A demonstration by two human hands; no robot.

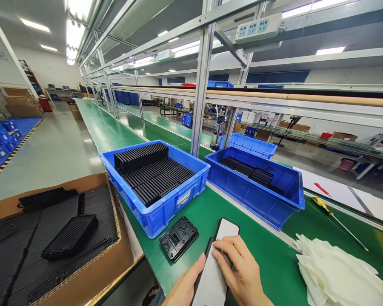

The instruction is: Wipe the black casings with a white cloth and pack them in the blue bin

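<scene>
On the bench, near edge: a flat panel, left hand at its left side, right hand on top. Just left of it, a small square part. Farther back, left, a bin filled with stacked plates; right of that, a second bin; behind it, a third. Far right, a screwdriver; near right, a heap of bags. Left of the bench, a carton with a housing inside.
</scene>
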